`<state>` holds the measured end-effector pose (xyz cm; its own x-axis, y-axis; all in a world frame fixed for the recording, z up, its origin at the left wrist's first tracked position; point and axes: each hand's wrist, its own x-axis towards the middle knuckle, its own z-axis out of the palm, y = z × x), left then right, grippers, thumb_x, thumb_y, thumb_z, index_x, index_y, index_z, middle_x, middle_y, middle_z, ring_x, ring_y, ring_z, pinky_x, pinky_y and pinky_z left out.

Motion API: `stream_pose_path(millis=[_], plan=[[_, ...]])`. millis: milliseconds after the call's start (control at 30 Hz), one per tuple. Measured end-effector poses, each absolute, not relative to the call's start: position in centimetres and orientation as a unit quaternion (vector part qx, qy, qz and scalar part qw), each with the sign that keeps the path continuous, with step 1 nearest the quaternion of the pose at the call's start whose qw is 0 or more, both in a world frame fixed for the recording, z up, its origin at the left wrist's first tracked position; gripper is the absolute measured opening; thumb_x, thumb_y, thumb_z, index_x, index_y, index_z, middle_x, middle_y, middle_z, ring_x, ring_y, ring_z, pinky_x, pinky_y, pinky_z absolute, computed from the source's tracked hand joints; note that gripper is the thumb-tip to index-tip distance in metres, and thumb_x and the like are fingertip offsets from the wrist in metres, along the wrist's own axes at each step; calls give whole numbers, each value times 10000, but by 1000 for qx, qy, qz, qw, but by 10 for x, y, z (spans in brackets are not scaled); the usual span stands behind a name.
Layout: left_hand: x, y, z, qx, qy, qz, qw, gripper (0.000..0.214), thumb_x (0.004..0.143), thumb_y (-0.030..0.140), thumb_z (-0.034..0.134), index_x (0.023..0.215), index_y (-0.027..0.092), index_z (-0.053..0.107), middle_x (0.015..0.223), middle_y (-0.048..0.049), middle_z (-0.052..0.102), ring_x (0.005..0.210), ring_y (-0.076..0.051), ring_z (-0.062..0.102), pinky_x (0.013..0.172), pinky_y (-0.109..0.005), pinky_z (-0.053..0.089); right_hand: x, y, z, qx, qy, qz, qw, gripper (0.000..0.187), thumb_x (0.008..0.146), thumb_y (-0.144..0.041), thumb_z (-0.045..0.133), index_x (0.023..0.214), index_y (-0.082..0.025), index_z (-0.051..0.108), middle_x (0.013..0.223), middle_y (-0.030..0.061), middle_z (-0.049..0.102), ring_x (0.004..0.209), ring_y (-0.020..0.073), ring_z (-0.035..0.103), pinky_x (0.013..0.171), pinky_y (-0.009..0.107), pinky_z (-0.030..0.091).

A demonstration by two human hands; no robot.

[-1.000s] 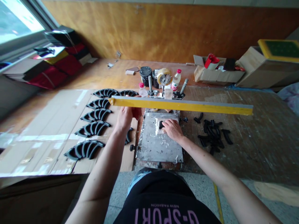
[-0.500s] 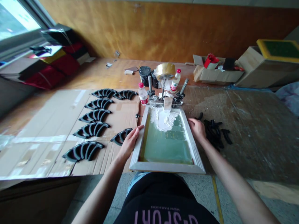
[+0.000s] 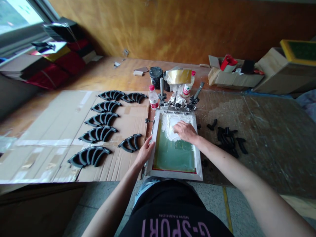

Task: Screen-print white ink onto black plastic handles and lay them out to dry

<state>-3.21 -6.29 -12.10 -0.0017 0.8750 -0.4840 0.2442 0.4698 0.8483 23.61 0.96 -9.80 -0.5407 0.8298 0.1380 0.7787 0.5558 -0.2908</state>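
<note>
A silk-screen printing frame with a pale rim and green mesh lies flat in front of me. White ink is spread thickly over the mesh's far part. My left hand holds the frame's left rail, its fingers along the outer side. Over the ink, my right hand is closed on a small squeegee, mostly hidden by the fingers. Hinge clamps stand at the frame's far end, with a roll of tape above them.
Black curved ribbed parts lie in rows on cardboard at left, one smaller near my left hand. Several loose black pieces lie right. Bottles, a black tub and an open carton stand behind.
My right hand has left the frame's right rail and taken the squeegee from the far end of the screen. The frame has come down flat; my left hand stays on its left rail.
</note>
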Motion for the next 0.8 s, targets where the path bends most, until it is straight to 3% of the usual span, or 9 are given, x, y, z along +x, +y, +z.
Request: stream_pose_path(millis=[133,233,400,567,667,733,800], plan=[[-31,-63,-120,428,644,290,564,713,795,526,618,1416,209,467,1086,-78,701,952,-216,664,814,-299,520,251,-9,-84,-339,-921,146,128,192,791,-44,510,826,-193,626,831,40,628,853,192,537,695,281,387],[-31,-63,-118,435,646,285,559,707,797,535,615,1408,208,478,1042,-79,712,914,-213,670,776,-291,525,250,-2,-80,-367,-905,154,148,157,809,-79,538,793,-205,632,806,21,635,823,182,544,676,276,385],[-33,-63,-115,439,648,277,558,711,801,546,608,1414,218,466,965,-72,722,830,-210,679,688,-280,524,242,-13,-99,-392,-896,94,187,224,871,-86,481,949,-169,673,950,78,665,950,222,540,770,315,430],[-30,-63,-103,431,642,272,573,714,800,530,613,1425,224,452,886,-56,718,728,-197,665,608,-263,503,246,-8,-90,-399,-883,136,205,151,877,-183,583,990,-208,681,913,44,669,908,200,576,781,298,456],[-29,-61,-78,441,638,279,565,727,794,522,628,1437,242,437,916,-48,714,780,-200,659,643,-259,501,245,30,-75,-481,-837,115,233,358,852,-263,659,1208,-259,623,989,37,674,915,206,595,799,308,465],[-29,-59,-53,458,635,297,547,669,798,541,619,1386,240,507,1011,-49,704,880,-205,647,703,-250,498,253,56,-66,-534,-805,93,241,513,834,-274,682,1329,-280,546,995,44,673,888,216,604,791,324,473],[-28,-54,-28,470,636,304,531,583,828,597,546,1273,226,613,1018,-41,697,878,-196,634,703,-242,490,273,74,-63,-585,-764,69,263,533,837,-283,672,1351,-273,531,970,50,674,846,217,612,778,338,481]])
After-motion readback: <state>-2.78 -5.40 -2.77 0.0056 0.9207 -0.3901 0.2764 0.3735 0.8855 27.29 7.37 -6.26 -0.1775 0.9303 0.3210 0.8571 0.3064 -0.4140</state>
